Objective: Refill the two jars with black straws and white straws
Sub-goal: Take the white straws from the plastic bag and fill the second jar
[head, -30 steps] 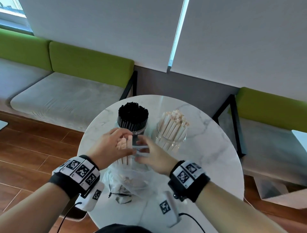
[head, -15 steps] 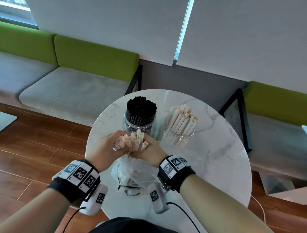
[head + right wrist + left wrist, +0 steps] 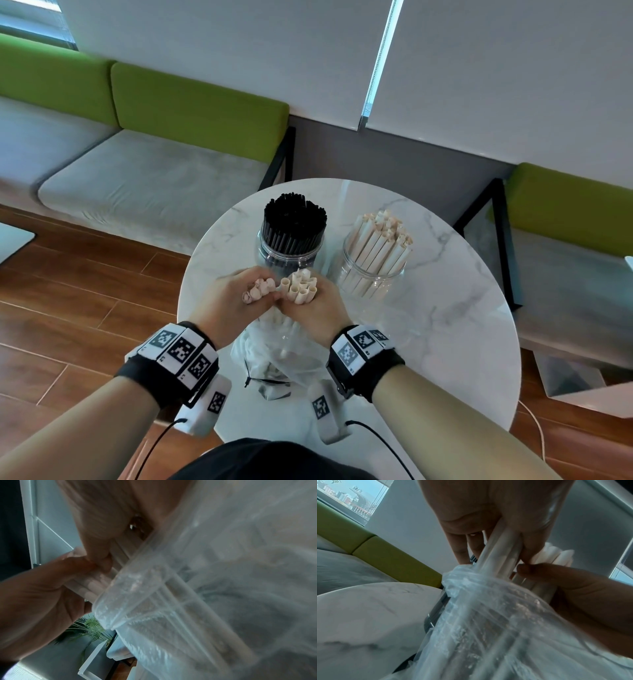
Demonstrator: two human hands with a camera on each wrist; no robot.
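Two clear jars stand at the back of the round marble table [image 3: 445, 308]. The left jar [image 3: 291, 253] is packed with black straws [image 3: 294, 219]; the right jar [image 3: 371, 277] holds white straws [image 3: 382, 240] leaning left. In front of them my left hand [image 3: 236, 301] and right hand [image 3: 315, 308] each grip part of a bunch of white straws [image 3: 298, 287], their lower ends still inside a clear plastic bag [image 3: 284, 349]. The left wrist view shows fingers wrapped round the straws [image 3: 498, 555] above the bag [image 3: 488, 615]. In the right wrist view the bag [image 3: 205, 588] fills most of the picture.
A grey bench with green back cushions [image 3: 198, 109] runs along the wall behind the table. Another green-backed seat [image 3: 575, 212] stands at the right. Wooden floor [image 3: 68, 291] lies to the left. Cables trail from both wrist cameras near the table's front edge.
The bunch of white straws has risen further out of the bag. My right hand, which was reaching toward it a second ago, now grips it beside the left hand.
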